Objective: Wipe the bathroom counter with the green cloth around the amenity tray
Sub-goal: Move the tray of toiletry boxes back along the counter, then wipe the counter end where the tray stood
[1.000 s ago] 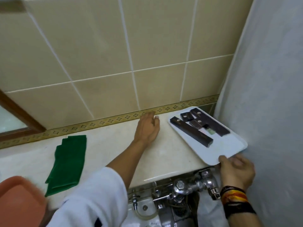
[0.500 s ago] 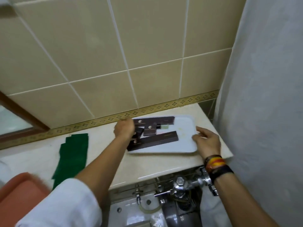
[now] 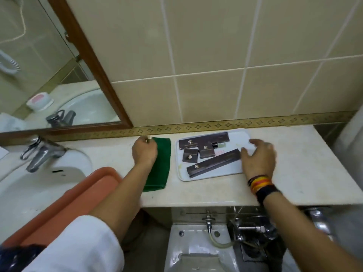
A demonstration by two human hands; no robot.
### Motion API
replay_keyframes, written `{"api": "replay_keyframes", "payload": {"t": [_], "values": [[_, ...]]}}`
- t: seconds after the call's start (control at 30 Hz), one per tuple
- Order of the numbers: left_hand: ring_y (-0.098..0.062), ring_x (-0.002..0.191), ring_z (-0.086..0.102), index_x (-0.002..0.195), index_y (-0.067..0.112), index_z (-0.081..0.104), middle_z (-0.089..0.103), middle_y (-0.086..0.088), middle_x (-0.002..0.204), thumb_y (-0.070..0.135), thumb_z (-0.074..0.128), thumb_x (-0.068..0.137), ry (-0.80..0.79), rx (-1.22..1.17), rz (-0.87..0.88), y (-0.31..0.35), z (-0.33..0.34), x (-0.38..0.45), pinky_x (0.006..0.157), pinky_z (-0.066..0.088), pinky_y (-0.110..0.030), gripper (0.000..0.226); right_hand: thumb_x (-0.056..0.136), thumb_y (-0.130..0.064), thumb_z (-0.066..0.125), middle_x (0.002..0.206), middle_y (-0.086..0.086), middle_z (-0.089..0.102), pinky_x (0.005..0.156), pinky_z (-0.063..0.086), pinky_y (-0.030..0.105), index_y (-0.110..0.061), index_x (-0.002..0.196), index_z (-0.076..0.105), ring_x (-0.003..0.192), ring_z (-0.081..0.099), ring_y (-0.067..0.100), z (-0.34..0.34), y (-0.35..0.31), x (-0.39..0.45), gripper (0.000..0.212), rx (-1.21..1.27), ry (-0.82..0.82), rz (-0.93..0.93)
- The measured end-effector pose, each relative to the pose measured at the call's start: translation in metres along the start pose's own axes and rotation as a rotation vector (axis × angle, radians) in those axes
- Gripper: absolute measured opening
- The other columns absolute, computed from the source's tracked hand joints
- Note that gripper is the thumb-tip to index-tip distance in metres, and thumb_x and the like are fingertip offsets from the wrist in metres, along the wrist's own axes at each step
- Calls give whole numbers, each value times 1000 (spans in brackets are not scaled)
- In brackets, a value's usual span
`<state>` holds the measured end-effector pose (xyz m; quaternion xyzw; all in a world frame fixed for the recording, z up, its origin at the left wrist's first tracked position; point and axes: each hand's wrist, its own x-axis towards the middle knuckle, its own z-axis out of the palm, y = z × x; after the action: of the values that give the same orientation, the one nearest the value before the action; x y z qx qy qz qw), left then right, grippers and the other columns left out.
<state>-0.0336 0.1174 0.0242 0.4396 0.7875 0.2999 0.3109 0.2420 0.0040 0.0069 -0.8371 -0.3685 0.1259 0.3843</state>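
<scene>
Tray (image 3: 242, 138) placement has changed over the last second: a moment ago I was swinging it in from the counter's right edge, and now it lies flat on the counter (image 3: 306, 169) near the back edge, dark amenity boxes (image 3: 214, 162) scattered on it. My right hand (image 3: 259, 158) rests open across the tray's right end, fingers spread, gripping nothing. My left hand (image 3: 145, 153) has left the tray and sits on the far end of the green cloth (image 3: 163, 163), which lies folded just left of the tray, running from the back edge toward the front. Whether those fingers have closed on the cloth yet, I cannot tell; they curl out of sight.

That frees the right stretch of counter, so I judge wiping can start once the cloth is picked up.

Pale stone counter, slightly marked, spans from the basin (image 3: 39, 179) with its chrome tap (image 3: 39, 152) on the left to the right corner. A salmon tray (image 3: 78, 195) overlaps the front edge beside the basin. Beige tiles (image 3: 206, 46) and a wood-framed mirror (image 3: 39, 65) rise behind.
</scene>
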Motion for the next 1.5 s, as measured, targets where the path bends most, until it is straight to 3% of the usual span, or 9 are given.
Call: {"api": "replay_keyframes", "payload": {"t": [0.1,0.2,0.5,0.67,0.93,1.03,1.23,1.37,1.5], "values": [[-39,133,56,140,7,57,60,-17,144,42,61,102,-63,298,23,-20,-10,30,108,50,-48,52,93,-23,65,112,8,66,84,52,34,-15,119,65,93,64,22,41,-49,-90,28,162,-264,-125],[-38,127,57,128,8,62,62,-18,134,49,74,92,-78,421,115,-30,-3,36,102,53,-48,56,95,-35,62,117,9,66,90,49,34,-13,121,61,107,63,27,103,-90,-151,34,57,-517,-160],[-32,107,72,109,8,71,76,-12,114,27,81,87,-178,-20,45,-21,-30,32,99,60,-46,30,88,-10,64,122,9,55,97,51,34,-17,126,64,110,63,30,136,-120,-150,38,59,-436,-97],[-30,101,77,112,2,79,81,-16,109,11,79,89,-355,-414,203,12,-34,-31,94,63,-39,25,84,-11,74,112,3,58,78,47,9,-22,124,70,91,61,13,45,-83,-136,42,231,-281,-155],[-39,112,74,118,-4,75,78,-22,116,7,76,92,-756,-464,295,87,99,-182,101,60,-49,28,79,-8,79,99,2,62,70,52,11,-24,114,76,68,61,4,-118,49,-81,38,108,55,-100],[-27,115,70,133,9,70,73,-9,125,31,69,98,-643,-91,545,75,132,-208,100,56,-36,41,83,-12,78,111,12,70,88,59,38,-16,120,75,85,70,23,-137,101,-48,37,-78,-128,31],[-29,139,56,149,10,55,60,-15,149,37,30,111,-627,637,1634,-18,111,-163,116,47,-48,53,104,-36,44,154,9,49,119,36,42,-17,143,58,143,43,29,-116,137,-15,45,-316,-133,-241],[-16,164,12,167,18,23,18,-1,175,41,23,113,-848,714,1654,-44,109,-127,132,20,-42,59,106,-44,16,171,-1,11,128,5,46,-24,163,15,158,4,20,-60,127,7,60,-517,-355,-385],[-13,164,8,169,21,14,9,4,178,40,29,114,-850,683,1621,-49,121,-120,132,19,-40,60,103,-43,15,170,-4,18,128,5,45,-24,162,20,158,12,18,-29,119,61,62,-559,-337,-426]]}}
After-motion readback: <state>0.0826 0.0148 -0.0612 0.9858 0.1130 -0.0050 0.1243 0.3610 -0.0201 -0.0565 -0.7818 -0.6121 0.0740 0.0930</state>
